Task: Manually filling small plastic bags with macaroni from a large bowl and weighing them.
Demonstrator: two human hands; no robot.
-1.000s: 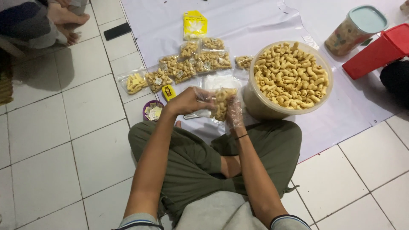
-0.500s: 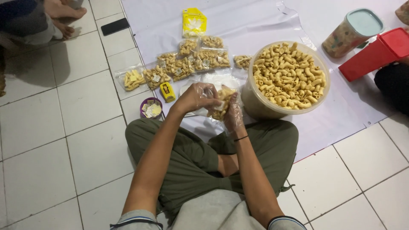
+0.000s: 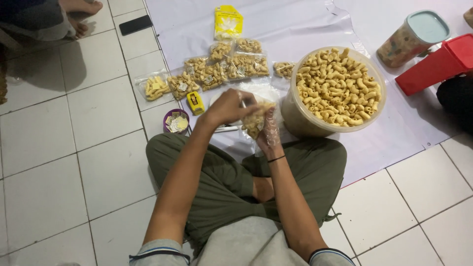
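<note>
**Bagging snacks on the floor**

At the far left, a phone lay on the tiles. Nearer me, filled snack bags sat in a loose row along the left edge of the white sheet, with a yellow pouch beyond them. A small purple bowl of paper slips stood just beside my left knee, a little yellow tool next to it. My left hand was curled over the mouth of a clear snack bag, fingers pinched on its top. My right hand, in a thin plastic glove, cupped that bag from below, fingers closed around it. Just right of it stood the big tub heaped with curled crackers. Far right were a lidded canister and a red stool.
</note>
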